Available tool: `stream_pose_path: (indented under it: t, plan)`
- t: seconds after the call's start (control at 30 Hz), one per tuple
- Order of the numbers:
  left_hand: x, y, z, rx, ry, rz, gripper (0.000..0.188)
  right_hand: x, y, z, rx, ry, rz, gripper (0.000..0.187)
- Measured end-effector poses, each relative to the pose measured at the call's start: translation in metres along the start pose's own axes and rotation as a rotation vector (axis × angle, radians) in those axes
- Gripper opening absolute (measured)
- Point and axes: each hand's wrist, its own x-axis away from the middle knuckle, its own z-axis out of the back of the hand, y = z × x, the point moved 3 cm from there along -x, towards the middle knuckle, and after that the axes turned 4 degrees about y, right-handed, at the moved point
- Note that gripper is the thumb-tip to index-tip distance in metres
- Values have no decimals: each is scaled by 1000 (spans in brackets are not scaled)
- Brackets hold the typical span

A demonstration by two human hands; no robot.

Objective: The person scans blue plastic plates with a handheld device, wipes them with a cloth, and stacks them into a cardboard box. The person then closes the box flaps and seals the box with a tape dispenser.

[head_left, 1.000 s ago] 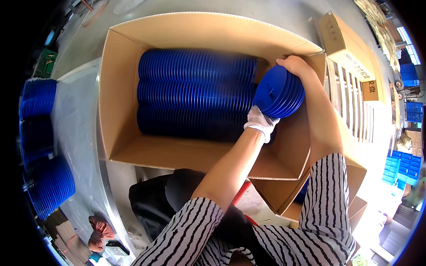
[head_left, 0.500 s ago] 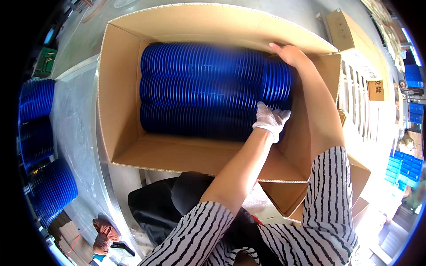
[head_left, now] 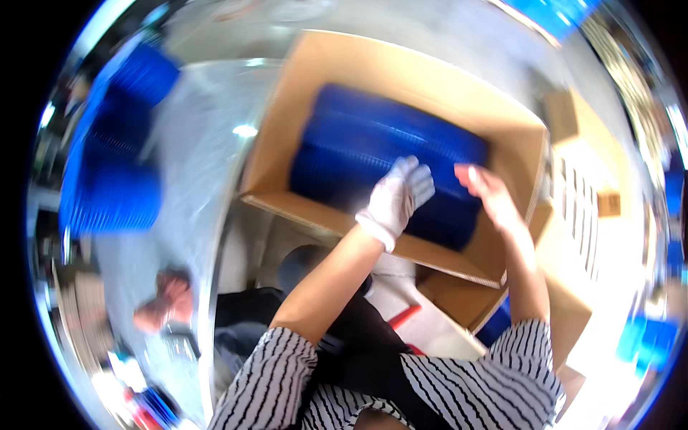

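Observation:
An uncovered cardboard box (head_left: 283, 140) is packed with long rows of tightly stacked, thin blue round plastic pieces (head_left: 358, 129), whose exact kind I cannot make out. Over their near side hovers my left hand (head_left: 401, 192) in a white glove, fingers stretched and holding nothing. My bare right hand (head_left: 487, 188) is above the right end of the rows, its fingers extended and nothing in them. The picture is smeared by motion, so whether either hand touches the blue pieces cannot be told.
On the left, a grey metal-topped table (head_left: 193, 122) carries more blue stacks (head_left: 118, 197) and a brown cloth-like bundle (head_left: 168, 301). Another carton (head_left: 451, 297) sits below the box, and further cardboard (head_left: 573, 122) stands at the right.
My left hand has come off the right end of the rows, and my right hand has left the box's far wall. The whole view has swung, so the box appears tilted and smaller.

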Motion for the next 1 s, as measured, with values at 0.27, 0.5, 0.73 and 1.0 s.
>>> stream_pose_path:
  t: [0.27,0.5,0.73,1.0]
  plan:
    - [351,104,147,-158,97,-592,67,51,-86,-224,31,-803,253,42]
    - [640,29,239,383,787,-1397,72,147,-185,-360,44,-1256,483,50]
    - [739,24,305,337,957,-1740,58,286,-246,-504,245,-1698,556,41]
    - [858,-14,326,219,1612,-2239,48,397,-242,-728,190,-1680,296,50]
